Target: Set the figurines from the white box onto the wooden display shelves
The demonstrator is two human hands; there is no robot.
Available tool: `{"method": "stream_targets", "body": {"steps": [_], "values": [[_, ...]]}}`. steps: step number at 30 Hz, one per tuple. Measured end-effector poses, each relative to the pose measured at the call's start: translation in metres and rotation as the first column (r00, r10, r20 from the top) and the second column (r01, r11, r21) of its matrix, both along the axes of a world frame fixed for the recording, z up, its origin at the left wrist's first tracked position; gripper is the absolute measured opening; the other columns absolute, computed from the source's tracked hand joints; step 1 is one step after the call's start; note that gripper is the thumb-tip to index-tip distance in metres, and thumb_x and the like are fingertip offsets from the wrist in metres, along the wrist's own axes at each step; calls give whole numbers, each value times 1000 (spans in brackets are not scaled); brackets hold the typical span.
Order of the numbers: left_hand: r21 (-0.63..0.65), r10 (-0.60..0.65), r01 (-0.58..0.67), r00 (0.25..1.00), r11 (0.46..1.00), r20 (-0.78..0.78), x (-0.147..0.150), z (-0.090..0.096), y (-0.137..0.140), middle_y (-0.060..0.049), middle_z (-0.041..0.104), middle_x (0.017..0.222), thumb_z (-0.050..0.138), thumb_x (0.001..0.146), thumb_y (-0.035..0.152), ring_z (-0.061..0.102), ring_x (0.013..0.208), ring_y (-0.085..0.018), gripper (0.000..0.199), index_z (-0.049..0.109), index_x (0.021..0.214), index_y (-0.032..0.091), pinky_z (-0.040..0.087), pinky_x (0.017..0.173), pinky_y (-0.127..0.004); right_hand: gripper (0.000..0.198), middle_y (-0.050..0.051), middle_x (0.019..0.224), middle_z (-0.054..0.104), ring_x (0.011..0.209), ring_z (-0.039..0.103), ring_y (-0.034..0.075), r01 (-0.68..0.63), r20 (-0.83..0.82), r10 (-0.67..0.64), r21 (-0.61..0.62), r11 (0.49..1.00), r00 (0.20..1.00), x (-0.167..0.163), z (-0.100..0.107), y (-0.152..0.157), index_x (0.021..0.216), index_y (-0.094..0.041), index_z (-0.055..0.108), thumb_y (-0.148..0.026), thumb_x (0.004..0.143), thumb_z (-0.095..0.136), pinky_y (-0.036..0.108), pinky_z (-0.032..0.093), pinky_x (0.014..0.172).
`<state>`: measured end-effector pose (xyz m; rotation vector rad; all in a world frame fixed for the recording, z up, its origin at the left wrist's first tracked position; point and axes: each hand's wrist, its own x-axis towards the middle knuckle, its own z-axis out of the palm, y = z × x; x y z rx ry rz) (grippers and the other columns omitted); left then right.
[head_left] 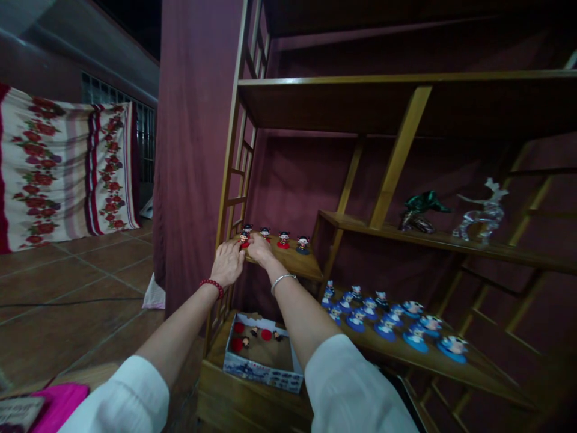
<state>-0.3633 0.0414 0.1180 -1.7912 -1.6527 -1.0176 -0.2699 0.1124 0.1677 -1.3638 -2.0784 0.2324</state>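
Observation:
At the left end of a small wooden shelf (297, 263), a black-haired figurine (244, 238) on a red base stands between my two hands. My left hand (228, 263), with a red bead bracelet at the wrist, has its fingers closed on the figurine's left side. From the other side, my right hand (260, 248) holds it too, its fingertips partly hidden. Close by, a row of similar figurines (283, 239) runs along the shelf. Below, an open cardboard box (264, 374) contains several more such figurines lying down and red bases.
Many blue-based figurines (385, 326) crowd the lower right shelf. Above them sit a clear deer ornament (481, 213) and a green ornament (424, 210). A lattice side frame (238, 174) borders the left. A floral cloth (67, 168) hangs farther left, with pink fabric (61, 408) at bottom left.

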Motion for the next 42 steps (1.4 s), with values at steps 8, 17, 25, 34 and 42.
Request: {"method": "stream_targets", "body": {"steps": [8,17,25,34,42], "values": [[16,-2,2,1000,1000,8,2,0,-2,-12,47,125,21,89,29,39,116,-20,42,46,117,11,24,100,-39,31,5,99,64,97,57,17,41,-6,-41,7,999,999,0,3,-8,104,-22,54,-17,74,47,25,42,81],[59,61,-61,998,996,3,13,-13,-16,-15,40,131,24,87,31,30,124,-23,45,40,123,8,17,104,-44,35,5,100,65,101,56,16,97,-64,-94,45,994,994,11,2,-28,106,-20,52,-12,73,46,25,40,86],[57,41,-44,998,997,51,22,-31,-30,-16,31,136,37,78,19,11,131,-25,53,30,130,9,21,103,-47,34,-4,99,64,94,57,10,-46,-122,69,182,982,990,21,-13,-57,104,-24,51,-9,76,41,21,39,86],[2,-16,16,989,1000,147,39,-43,-40,-21,15,141,38,77,18,1,131,-28,61,17,132,4,19,103,-48,36,2,113,54,105,44,15,-241,43,245,410,880,969,36,-40,-82,96,-19,62,-4,74,37,28,33,94],[-44,-68,79,975,996,213,51,-74,-45,-16,29,136,35,82,21,21,128,-21,46,30,126,9,27,103,-39,36,1,117,52,109,40,14,-281,42,288,388,878,957,51,-86,-97,103,-18,59,-8,78,34,23,32,96]]}}
